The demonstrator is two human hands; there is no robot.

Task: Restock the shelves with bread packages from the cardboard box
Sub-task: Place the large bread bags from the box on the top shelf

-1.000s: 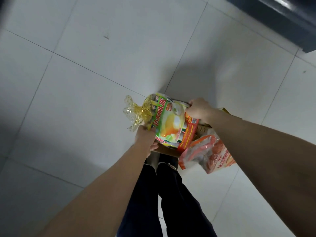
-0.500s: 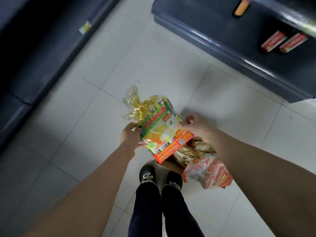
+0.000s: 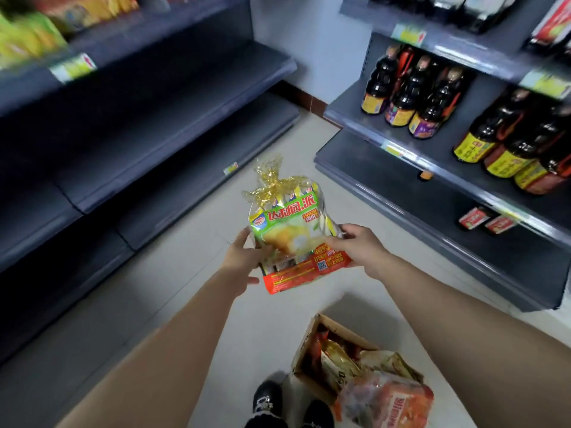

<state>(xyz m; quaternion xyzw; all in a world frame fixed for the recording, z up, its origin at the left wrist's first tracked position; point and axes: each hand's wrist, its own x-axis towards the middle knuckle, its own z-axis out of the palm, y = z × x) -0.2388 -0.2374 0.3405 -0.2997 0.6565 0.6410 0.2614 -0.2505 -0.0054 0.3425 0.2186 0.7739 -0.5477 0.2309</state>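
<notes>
We hold one bread package (image 3: 290, 233) up in the air with both hands, over the pale floor (image 3: 191, 273) of the aisle. The left grip (image 3: 244, 261) is curled round the package's lower left edge, with the thumb on the front. The right grip (image 3: 361, 251) clasps the lower right corner, thumb lying across the orange band and fingers hidden behind. The package stands nearly upright, its gold-tied top pointing away from us.

The cardboard box (image 3: 309, 350) sits open on the floor below and to the right of the package, well apart from it and just beside our black shoes (image 3: 267, 400). More packages (image 3: 386, 400) fill the box, and an orange one spills over its near edge.

To the left run dark grey shelves (image 3: 173, 118); the lower tiers show bare boards. To the right, another shelf unit (image 3: 432, 193) carries rows of dark bottles (image 3: 414, 94) with yellow and purple labels.
</notes>
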